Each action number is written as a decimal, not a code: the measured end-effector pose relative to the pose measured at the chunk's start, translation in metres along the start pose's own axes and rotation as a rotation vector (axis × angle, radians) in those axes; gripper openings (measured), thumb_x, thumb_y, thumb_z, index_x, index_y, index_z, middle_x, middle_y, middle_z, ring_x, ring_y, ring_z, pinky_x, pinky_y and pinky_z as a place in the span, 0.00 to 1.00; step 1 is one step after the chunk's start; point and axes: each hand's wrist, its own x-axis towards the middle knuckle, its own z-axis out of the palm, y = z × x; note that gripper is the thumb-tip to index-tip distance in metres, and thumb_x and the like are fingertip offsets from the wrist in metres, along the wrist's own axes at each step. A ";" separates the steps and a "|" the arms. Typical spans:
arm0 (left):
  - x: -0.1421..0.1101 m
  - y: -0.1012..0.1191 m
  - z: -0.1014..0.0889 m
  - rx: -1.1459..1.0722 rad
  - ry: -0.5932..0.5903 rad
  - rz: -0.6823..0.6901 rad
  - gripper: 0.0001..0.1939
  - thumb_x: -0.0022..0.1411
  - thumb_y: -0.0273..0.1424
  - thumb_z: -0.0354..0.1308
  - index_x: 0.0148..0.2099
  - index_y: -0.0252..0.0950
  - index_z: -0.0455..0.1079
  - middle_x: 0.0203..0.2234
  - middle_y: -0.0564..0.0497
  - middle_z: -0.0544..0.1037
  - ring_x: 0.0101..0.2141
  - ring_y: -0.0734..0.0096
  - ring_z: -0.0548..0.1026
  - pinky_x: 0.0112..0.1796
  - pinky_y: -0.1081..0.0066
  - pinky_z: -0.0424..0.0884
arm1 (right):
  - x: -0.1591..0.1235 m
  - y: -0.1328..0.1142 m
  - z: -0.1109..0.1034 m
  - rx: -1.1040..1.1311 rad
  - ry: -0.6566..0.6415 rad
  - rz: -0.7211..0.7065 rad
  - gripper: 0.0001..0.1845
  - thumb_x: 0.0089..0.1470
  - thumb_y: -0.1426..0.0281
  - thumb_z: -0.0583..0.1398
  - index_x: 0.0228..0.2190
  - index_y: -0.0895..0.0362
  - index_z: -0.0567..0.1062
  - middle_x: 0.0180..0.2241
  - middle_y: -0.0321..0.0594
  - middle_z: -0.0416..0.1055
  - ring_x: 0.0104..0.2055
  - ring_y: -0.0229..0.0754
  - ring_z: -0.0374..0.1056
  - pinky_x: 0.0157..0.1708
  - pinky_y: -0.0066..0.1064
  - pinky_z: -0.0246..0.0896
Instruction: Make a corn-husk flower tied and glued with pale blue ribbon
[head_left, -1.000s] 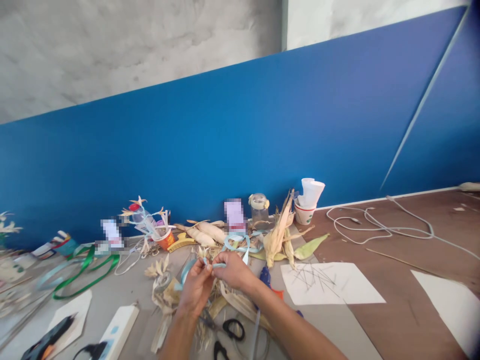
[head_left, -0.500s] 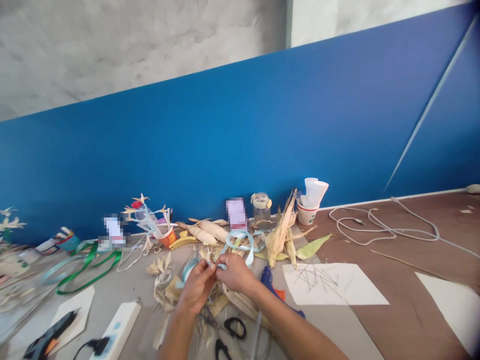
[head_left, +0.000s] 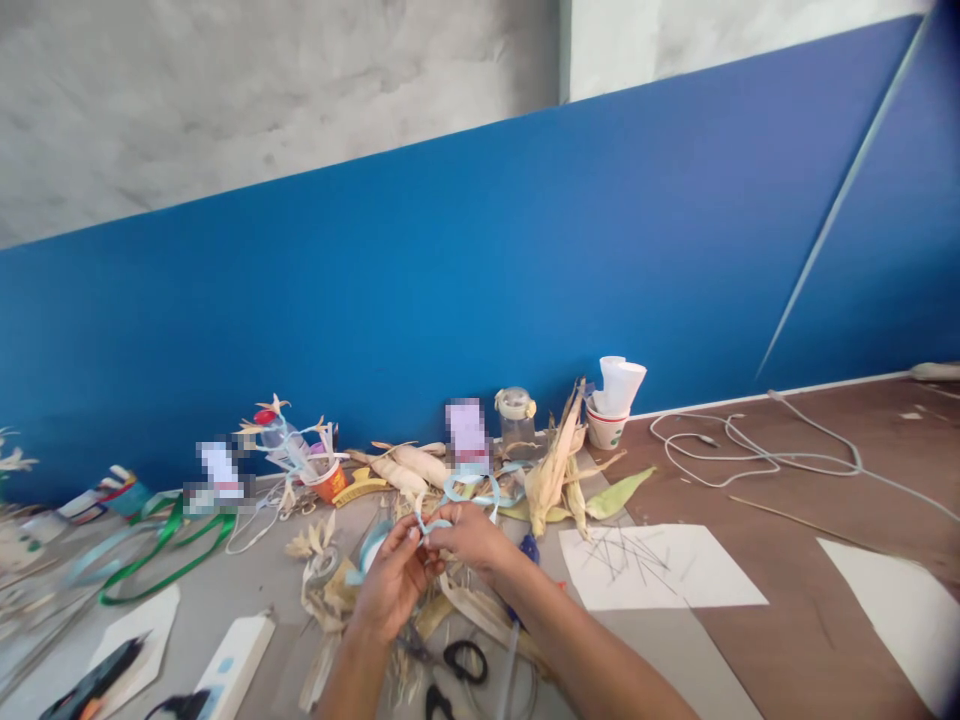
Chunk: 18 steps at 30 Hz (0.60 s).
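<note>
Over a heap of dried corn husks, my left hand and my right hand meet fingertip to fingertip. Both pinch a thin light blue ribbon, which makes a small bend between them. What else may be inside the pinch is too small to make out. A roll of light blue ribbon lies just beyond my left hand, and a loose ribbon loop stands behind my right. Below my wrists are black-handled scissors. A blue glue gun is partly hidden by my right forearm.
Upright husks and a paper cup stand behind. White paper with thin dark sticks lies at right, near a white cable. At left are a power strip, a black glue gun and green ribbon.
The view has shifted slightly. My hands have turned a little and more of the blue ribbon shows between my fingertips. My left hand's lower fingers have spread into view.
</note>
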 end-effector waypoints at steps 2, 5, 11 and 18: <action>0.001 0.000 -0.001 0.006 0.006 -0.005 0.15 0.44 0.30 0.68 0.36 0.38 0.69 0.20 0.56 0.73 0.20 0.77 0.70 0.26 0.72 0.70 | 0.003 0.004 -0.001 -0.052 0.008 -0.013 0.05 0.35 0.78 0.56 0.17 0.58 0.71 0.14 0.29 0.66 0.18 0.33 0.60 0.21 0.23 0.54; 0.003 -0.002 -0.002 0.002 0.021 0.004 0.15 0.42 0.28 0.68 0.34 0.37 0.68 0.20 0.57 0.72 0.20 0.78 0.69 0.23 0.74 0.68 | 0.006 0.009 -0.002 -0.144 0.023 -0.047 0.05 0.36 0.78 0.57 0.18 0.58 0.72 0.14 0.29 0.66 0.19 0.33 0.60 0.22 0.23 0.55; 0.005 -0.002 -0.005 0.014 0.016 0.027 0.14 0.43 0.29 0.68 0.30 0.35 0.66 0.19 0.57 0.70 0.19 0.82 0.66 0.19 0.80 0.60 | 0.006 0.007 -0.003 -0.206 0.055 -0.083 0.04 0.36 0.78 0.59 0.18 0.59 0.72 0.15 0.29 0.66 0.20 0.32 0.60 0.24 0.23 0.54; 0.005 -0.001 0.000 0.096 0.064 0.097 0.15 0.41 0.32 0.69 0.30 0.34 0.66 0.19 0.58 0.68 0.19 0.82 0.63 0.19 0.80 0.57 | 0.006 0.004 -0.003 -0.203 0.078 -0.100 0.07 0.43 0.74 0.58 0.17 0.59 0.70 0.15 0.29 0.66 0.21 0.32 0.60 0.25 0.23 0.54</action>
